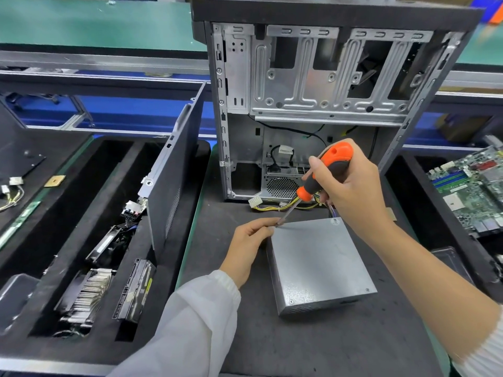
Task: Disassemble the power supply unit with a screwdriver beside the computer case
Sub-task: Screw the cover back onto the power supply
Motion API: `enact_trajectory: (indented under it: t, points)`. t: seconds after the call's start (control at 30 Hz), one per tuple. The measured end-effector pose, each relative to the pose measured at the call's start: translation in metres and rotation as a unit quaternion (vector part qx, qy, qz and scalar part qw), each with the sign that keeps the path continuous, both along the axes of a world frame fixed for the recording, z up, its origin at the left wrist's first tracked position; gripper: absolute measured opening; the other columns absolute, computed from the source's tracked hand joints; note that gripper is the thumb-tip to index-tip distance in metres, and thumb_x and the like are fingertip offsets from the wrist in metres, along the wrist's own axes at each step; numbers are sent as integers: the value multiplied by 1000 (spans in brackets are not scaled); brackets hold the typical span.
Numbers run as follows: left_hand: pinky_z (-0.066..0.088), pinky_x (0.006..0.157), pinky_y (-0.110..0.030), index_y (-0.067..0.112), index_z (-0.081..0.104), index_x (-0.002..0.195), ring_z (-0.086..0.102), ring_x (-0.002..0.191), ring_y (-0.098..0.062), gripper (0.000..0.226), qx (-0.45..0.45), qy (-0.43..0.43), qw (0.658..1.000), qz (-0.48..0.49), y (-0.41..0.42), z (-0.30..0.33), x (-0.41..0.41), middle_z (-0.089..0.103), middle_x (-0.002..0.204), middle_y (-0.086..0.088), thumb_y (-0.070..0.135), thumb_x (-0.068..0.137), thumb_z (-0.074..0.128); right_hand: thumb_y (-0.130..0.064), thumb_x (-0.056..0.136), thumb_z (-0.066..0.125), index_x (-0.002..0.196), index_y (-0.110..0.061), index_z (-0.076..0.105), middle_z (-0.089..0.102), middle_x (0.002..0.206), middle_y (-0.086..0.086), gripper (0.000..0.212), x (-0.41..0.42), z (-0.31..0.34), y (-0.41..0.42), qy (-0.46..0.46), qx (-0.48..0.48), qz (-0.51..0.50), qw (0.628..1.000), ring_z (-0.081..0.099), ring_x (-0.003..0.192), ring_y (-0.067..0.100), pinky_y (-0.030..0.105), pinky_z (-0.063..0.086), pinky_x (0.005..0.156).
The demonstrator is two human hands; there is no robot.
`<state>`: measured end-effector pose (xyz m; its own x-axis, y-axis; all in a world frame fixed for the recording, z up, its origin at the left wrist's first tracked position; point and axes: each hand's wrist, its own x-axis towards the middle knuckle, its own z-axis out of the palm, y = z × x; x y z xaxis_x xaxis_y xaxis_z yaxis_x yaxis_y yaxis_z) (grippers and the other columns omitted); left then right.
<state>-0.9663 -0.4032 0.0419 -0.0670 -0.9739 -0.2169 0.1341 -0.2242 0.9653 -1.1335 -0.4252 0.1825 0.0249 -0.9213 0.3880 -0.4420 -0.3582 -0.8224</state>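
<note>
A grey metal power supply unit (319, 265) lies flat on the dark mat in front of the open computer case (321, 91). My right hand (348, 183) grips the orange and black handle of a screwdriver (324, 172), whose shaft slants down to the unit's far left top corner. My left hand (251, 240) rests against the unit's left edge and pinches the shaft near its tip. Two screws show on the unit's near top corners. Yellow and black cables (275, 205) run from the unit's far end.
A black foam tray (81, 240) on the left holds a heatsink, a drive, a fan and the upright case side panel (174, 175). A green motherboard (473, 191) lies in a tray on the right. Blue and green conveyor lanes run behind.
</note>
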Motion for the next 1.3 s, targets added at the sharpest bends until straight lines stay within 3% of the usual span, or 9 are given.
enact_trajectory:
  t: [0.17, 0.33, 0.43, 0.53, 0.7, 1.03, 1.13, 1.2, 1.3]
  points:
    - [41, 109, -48, 27, 76, 106, 59, 118, -24, 32, 1, -1, 1000, 0, 1, -1, 0, 72, 113, 2, 9, 95, 52, -38, 89, 63, 95, -16, 48, 64, 79, 11, 27, 0, 2, -1, 17, 4, 6, 1000, 60, 57, 14, 17, 49, 49]
    - [45, 106, -44, 34, 75, 103, 62, 114, -22, 36, -6, 0, 1000, 10, 0, 3, 0, 72, 112, 0, 5, 94, 54, -37, 84, 71, 80, -14, 54, 60, 68, 0, 30, 5, 19, -12, 98, -36, 14, 994, 57, 60, 14, 20, 43, 57]
    - [46, 106, -44, 33, 74, 104, 63, 112, -20, 34, -5, -19, 1000, 7, 0, 6, 1, 71, 111, 1, 6, 94, 56, -40, 81, 72, 85, -13, 54, 60, 72, -3, 33, 12, 28, -18, 167, -46, 36, 984, 55, 65, 10, 18, 42, 60]
    - [45, 107, -40, 26, 70, 112, 62, 113, -15, 33, -57, -59, 996, -24, 0, 16, 6, 70, 113, 3, 2, 92, 58, -42, 82, 72, 102, -15, 47, 59, 76, -6, 42, 17, 35, -22, 227, -33, 60, 971, 56, 69, 8, 17, 43, 58]
    - [48, 98, -20, 17, 66, 123, 63, 114, -11, 29, -158, -37, 985, -63, -7, 61, 11, 71, 117, 3, 16, 95, 60, -41, 82, 72, 100, -21, 42, 60, 71, -8, 40, 21, 50, -22, 276, -10, 153, 949, 52, 59, 4, 17, 37, 53]
    - [54, 96, -34, 13, 71, 104, 72, 93, -13, 22, -188, -157, 968, -50, -10, 76, 11, 75, 90, 5, -1, 91, 60, -17, 80, 77, 103, -20, 61, 66, 99, -7, 29, 25, 91, -38, 363, 88, 348, 860, 62, 82, 3, 19, 52, 69]
    - [55, 94, -36, 9, 73, 104, 73, 90, -12, 20, -185, -185, 964, -40, -12, 79, 6, 75, 88, 4, -1, 90, 62, -43, 81, 74, 99, -24, 61, 69, 84, -11, 29, 26, 105, -42, 428, 123, 320, 836, 69, 76, 10, 24, 52, 64]
    - [55, 95, -37, 5, 73, 105, 72, 90, -11, 19, -182, -202, 961, -40, -14, 79, 4, 75, 90, 0, 1, 89, 64, -73, 78, 54, 90, -16, 61, 70, 62, -8, 58, 32, 110, -41, 485, 139, 243, 829, 70, 55, 12, 26, 51, 58]
    - [54, 96, -39, 5, 73, 107, 72, 90, -11, 20, -170, -202, 964, -37, -15, 80, 2, 75, 92, -2, 3, 90, 64, -74, 88, 26, 66, -9, 53, 62, 46, 2, 73, 43, 104, -38, 599, 73, 148, 784, 63, 44, 19, 25, 39, 47]
